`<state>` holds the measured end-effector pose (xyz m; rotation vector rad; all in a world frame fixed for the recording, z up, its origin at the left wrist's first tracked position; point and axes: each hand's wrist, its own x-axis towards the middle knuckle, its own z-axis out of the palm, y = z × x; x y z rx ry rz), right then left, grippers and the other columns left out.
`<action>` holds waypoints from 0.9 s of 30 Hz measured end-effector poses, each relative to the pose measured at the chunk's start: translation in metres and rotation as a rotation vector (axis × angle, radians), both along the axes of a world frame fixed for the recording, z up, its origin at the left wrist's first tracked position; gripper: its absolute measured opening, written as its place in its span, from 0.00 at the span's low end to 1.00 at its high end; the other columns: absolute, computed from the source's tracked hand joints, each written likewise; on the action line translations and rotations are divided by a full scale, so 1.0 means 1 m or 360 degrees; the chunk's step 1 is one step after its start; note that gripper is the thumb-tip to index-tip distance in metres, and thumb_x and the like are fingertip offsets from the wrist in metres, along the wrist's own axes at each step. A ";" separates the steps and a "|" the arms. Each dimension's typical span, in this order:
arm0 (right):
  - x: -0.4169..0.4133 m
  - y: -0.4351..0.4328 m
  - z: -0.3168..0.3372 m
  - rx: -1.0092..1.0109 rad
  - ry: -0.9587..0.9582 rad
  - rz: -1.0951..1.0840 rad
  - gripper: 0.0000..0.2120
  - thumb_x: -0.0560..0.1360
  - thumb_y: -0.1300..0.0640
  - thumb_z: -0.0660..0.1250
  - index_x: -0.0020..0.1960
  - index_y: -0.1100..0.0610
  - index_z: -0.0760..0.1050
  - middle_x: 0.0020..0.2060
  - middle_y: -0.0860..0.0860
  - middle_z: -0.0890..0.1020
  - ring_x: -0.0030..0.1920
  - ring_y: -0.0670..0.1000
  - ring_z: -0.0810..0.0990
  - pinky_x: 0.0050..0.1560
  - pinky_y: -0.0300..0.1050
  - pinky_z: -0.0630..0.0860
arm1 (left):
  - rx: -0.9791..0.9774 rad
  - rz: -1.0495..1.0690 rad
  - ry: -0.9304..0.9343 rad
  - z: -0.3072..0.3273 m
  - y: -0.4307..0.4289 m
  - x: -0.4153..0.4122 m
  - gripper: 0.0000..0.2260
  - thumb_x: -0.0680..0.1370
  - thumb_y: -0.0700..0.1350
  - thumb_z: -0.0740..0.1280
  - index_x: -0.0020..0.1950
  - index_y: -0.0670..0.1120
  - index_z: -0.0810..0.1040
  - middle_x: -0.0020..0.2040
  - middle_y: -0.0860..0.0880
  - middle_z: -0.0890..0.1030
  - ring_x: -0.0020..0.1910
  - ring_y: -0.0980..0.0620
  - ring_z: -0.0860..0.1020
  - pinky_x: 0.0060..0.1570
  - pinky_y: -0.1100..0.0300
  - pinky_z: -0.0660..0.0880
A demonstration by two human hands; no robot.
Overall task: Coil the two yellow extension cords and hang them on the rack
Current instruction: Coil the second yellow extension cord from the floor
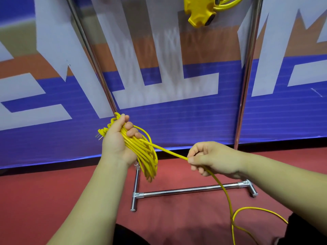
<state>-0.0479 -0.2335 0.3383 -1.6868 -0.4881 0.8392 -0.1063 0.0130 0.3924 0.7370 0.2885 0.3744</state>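
White lettering on the far banner (177,121) is cropped, unreadable. The left hand (115,142) has its fingers clenched round the coiled yellow cord (146,156). The right hand (214,160) pinches its loose strand, which trails to the near floor (177,218). The second cord (200,11) hangs on the rack (185,190), far right.

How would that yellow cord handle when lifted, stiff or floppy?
Probably floppy: the coiled loops sag below the left hand. Likely somewhat springy, since the loose tail on the floor lies in curves. Seemingly light; one hand holds them all.
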 end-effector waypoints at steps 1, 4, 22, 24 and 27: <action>0.003 -0.001 0.000 -0.0024 -0.0027 -0.0032 0.03 0.78 0.60 0.70 0.50 0.59 0.77 0.37 0.54 0.84 0.32 0.47 0.77 0.36 0.43 0.76 | 0.0057 -0.0014 0.0047 -0.002 -0.001 0.000 0.08 0.81 0.47 0.64 0.42 0.49 0.75 0.29 0.55 0.68 0.23 0.59 0.66 0.26 0.64 0.68; 0.009 -0.004 0.003 -0.0072 -0.0163 -0.0174 0.02 0.76 0.61 0.71 0.47 0.59 0.79 0.36 0.55 0.84 0.31 0.48 0.76 0.35 0.42 0.74 | 0.0289 -0.0085 0.0160 -0.007 -0.005 0.001 0.10 0.80 0.44 0.66 0.39 0.50 0.73 0.28 0.53 0.67 0.21 0.58 0.64 0.24 0.63 0.66; 0.010 -0.023 0.029 0.0210 -0.0295 -0.0536 0.03 0.74 0.63 0.74 0.44 0.61 0.80 0.36 0.58 0.85 0.33 0.50 0.78 0.39 0.43 0.76 | 0.1137 -0.0612 0.0393 -0.049 -0.067 0.000 0.07 0.77 0.38 0.70 0.54 0.41 0.83 0.30 0.44 0.71 0.24 0.50 0.65 0.29 0.58 0.69; 0.009 -0.024 0.031 0.0227 -0.0297 -0.0541 0.04 0.74 0.64 0.74 0.43 0.61 0.80 0.36 0.58 0.86 0.33 0.50 0.78 0.39 0.43 0.76 | 0.1128 -0.0652 0.0374 -0.050 -0.070 0.000 0.07 0.78 0.38 0.70 0.55 0.41 0.83 0.30 0.44 0.71 0.24 0.49 0.65 0.30 0.57 0.69; 0.007 -0.026 0.034 0.0247 -0.0310 -0.0545 0.03 0.74 0.65 0.73 0.43 0.62 0.80 0.35 0.58 0.85 0.31 0.48 0.79 0.36 0.39 0.76 | 0.1118 -0.0722 0.0350 -0.053 -0.076 0.000 0.07 0.79 0.39 0.69 0.56 0.40 0.83 0.30 0.44 0.70 0.24 0.50 0.66 0.30 0.58 0.69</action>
